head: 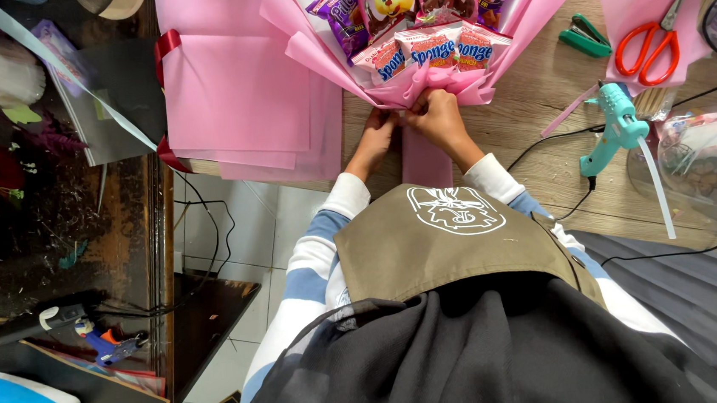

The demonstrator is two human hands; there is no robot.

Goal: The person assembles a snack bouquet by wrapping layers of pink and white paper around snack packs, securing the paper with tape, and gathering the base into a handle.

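Head view, looking down. Left hand (373,137) and right hand (440,118) side by side at the wooden table's (538,93) near edge, fingers curled tight, pinching the gathered neck of a pink paper bouquet (418,86). Above, fanned snack packets (420,5): purple, red, white. Red scissors (651,42) and teal glue gun (615,122) toward the right edge.

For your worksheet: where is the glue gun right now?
The glue gun lies on the table, right of the hands, below the red scissors.
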